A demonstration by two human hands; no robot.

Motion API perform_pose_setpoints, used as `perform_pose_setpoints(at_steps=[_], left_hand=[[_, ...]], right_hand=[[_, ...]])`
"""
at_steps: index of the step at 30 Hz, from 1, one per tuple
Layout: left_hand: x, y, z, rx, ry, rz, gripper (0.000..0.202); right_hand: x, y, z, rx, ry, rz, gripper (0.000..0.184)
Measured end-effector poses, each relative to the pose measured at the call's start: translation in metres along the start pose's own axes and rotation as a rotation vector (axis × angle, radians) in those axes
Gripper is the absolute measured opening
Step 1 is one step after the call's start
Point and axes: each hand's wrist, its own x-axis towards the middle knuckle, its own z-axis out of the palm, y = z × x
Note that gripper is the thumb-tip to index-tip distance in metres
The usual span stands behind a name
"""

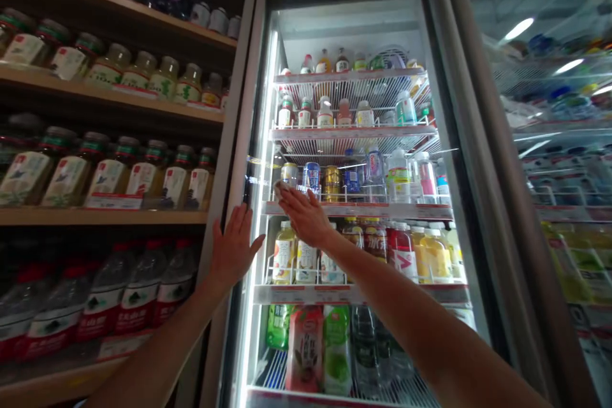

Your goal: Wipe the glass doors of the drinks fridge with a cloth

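My left hand [233,247] lies flat with its fingers spread on the left frame of a lit drinks fridge [258,76]. My right hand [306,215] reaches across the fridge front at the level of the can shelf [382,209]. Its fingers are stretched over a small pale cloth [280,188], which they press against the front. Behind the hand stand drink cans [312,177], with bottles of yellow drink [284,252] on the shelf below. I cannot tell whether the cloth touches glass or the shelf edge.
Wooden shelves [109,102] on the left carry rows of labelled jars and red-labelled water bottles [138,296]. A second glass-fronted fridge [554,140] stands on the right. The bottom fridge shelf holds green and pink cartons [306,347].
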Motion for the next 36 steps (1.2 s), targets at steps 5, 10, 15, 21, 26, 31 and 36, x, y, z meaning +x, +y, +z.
perform_pose_setpoints(at_steps=[5,10,15,21,26,31,36], left_hand=[[0.004,-0.009,-0.016,0.012,0.071,0.005,0.06],[0.01,-0.007,-0.022,-0.014,0.104,0.016,0.061],[0.017,0.012,-0.012,-0.054,0.092,0.039,0.061],[0.037,0.057,-0.001,-0.105,0.08,0.093,0.061],[0.055,0.094,0.006,-0.147,0.094,0.172,0.061],[0.073,0.122,0.014,-0.162,0.048,0.154,0.061],[0.085,0.137,0.019,-0.161,0.045,0.131,0.064]], right_hand=[[0.0,-0.029,0.011,0.02,0.021,-0.023,0.055],[-0.003,-0.009,0.0,-0.017,-0.012,-0.084,0.052],[-0.022,0.047,-0.027,-0.092,0.041,0.153,0.053],[-0.065,0.117,-0.065,-0.199,0.129,0.353,0.05],[-0.107,0.167,-0.095,-0.26,0.105,0.334,0.048],[-0.135,0.193,-0.108,-0.312,0.261,0.687,0.049],[-0.133,0.178,-0.1,-0.274,0.113,0.386,0.049]])
